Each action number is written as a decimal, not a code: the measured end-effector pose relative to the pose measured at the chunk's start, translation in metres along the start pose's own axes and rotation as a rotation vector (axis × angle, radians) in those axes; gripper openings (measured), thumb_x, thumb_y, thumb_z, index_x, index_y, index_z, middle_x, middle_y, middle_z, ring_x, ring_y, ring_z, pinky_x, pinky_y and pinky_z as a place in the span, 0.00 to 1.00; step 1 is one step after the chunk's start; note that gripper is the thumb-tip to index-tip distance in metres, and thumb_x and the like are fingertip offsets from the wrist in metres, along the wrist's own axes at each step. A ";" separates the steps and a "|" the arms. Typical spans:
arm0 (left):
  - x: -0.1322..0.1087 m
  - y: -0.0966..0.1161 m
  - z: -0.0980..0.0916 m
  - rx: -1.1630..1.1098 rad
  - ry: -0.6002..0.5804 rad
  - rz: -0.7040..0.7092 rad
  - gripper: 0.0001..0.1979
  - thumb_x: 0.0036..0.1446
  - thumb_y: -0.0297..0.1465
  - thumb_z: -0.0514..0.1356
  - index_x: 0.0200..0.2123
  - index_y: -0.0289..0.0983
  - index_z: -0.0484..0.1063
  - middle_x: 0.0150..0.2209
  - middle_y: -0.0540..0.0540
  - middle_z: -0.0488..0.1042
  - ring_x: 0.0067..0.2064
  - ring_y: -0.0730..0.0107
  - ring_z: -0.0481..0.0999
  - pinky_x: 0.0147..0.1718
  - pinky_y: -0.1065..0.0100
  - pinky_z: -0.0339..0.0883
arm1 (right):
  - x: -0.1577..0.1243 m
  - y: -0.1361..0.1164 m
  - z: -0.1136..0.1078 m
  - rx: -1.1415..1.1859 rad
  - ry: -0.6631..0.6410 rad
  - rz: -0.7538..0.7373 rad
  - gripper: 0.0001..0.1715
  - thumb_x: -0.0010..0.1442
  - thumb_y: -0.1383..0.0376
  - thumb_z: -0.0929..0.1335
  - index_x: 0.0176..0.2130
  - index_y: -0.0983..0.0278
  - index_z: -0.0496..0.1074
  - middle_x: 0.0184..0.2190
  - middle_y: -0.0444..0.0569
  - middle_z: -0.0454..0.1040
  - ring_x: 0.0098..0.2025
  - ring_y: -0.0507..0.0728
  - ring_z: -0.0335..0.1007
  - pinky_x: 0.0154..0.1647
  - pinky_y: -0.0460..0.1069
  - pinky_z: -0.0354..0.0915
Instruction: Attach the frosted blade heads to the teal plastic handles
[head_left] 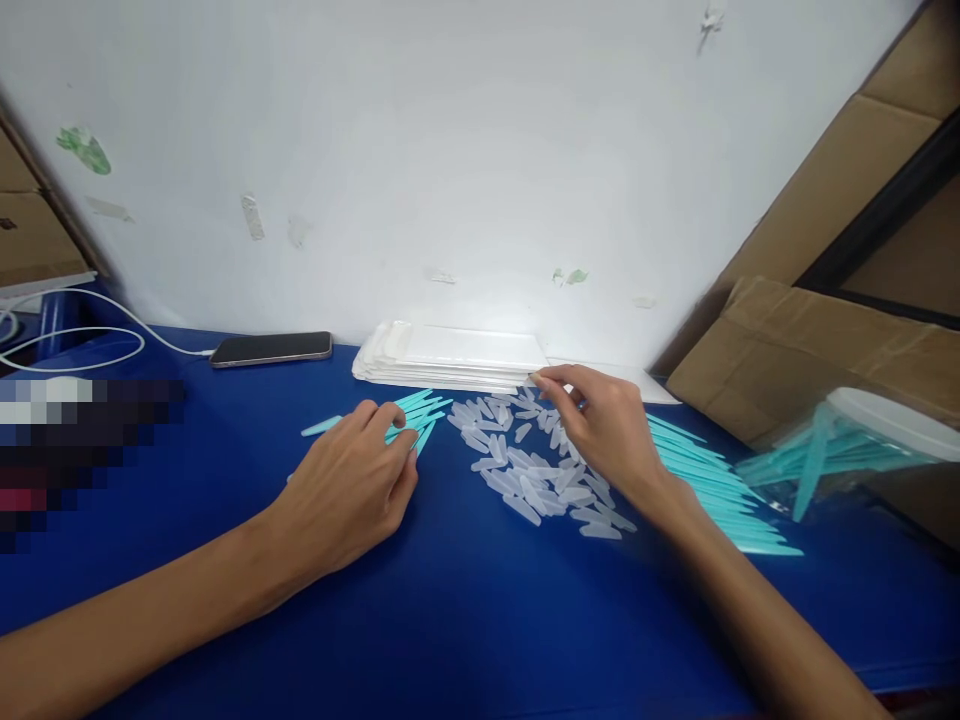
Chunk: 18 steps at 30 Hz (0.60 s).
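Note:
My left hand (356, 475) is closed, its fingers curled over a small pile of slim, tapered teal sticks (426, 408). Whatever lies inside its grip is hidden by the fingers. My right hand (607, 425) pinches thumb and forefinger together at the front right corner of a stack of flat white packets (472, 350). What is in that pinch, if anything, is too small to name. Between the hands, many small translucent whitish pieces (532, 480), flat and cap-like, lie scattered. More teal sticks (705, 485) are lined up side by side, partly behind my right wrist.
A clear tub with a white lid (892, 420) lies on its side at the right, teal sticks inside. Behind it is a cardboard box (817, 370). A phone (271, 348) on a white cable rests at the back left of the blue table (465, 620), against the white wall (465, 150).

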<state>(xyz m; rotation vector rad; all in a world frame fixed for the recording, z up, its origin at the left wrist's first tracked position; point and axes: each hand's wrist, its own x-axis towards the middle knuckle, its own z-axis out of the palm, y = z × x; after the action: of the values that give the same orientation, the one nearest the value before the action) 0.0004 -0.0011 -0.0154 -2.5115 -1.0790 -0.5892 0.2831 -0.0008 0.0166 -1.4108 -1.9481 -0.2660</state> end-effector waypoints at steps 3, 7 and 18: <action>0.001 0.001 -0.002 -0.058 0.043 0.013 0.15 0.66 0.30 0.51 0.48 0.33 0.75 0.46 0.36 0.72 0.44 0.53 0.71 0.34 0.59 0.70 | -0.001 -0.006 0.001 0.085 -0.061 0.017 0.15 0.71 0.60 0.63 0.45 0.61 0.77 0.39 0.47 0.81 0.30 0.53 0.74 0.32 0.49 0.66; 0.001 0.004 -0.003 -0.215 0.116 0.046 0.22 0.69 0.33 0.51 0.64 0.36 0.60 0.53 0.36 0.69 0.45 0.58 0.74 0.36 0.61 0.72 | -0.010 -0.026 0.008 0.360 -0.227 -0.033 0.20 0.71 0.58 0.63 0.60 0.57 0.67 0.35 0.44 0.80 0.27 0.51 0.73 0.31 0.47 0.67; -0.002 0.003 -0.002 -0.389 0.311 0.237 0.13 0.63 0.24 0.62 0.50 0.37 0.70 0.41 0.48 0.78 0.40 0.71 0.78 0.36 0.71 0.70 | -0.016 -0.044 0.002 0.455 -0.424 -0.156 0.23 0.73 0.56 0.60 0.64 0.54 0.62 0.40 0.43 0.82 0.29 0.51 0.75 0.34 0.47 0.68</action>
<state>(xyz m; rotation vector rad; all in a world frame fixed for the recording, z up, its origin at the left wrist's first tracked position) 0.0008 -0.0055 -0.0152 -2.6856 -0.5872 -1.1634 0.2455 -0.0282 0.0152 -1.0719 -2.2738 0.4187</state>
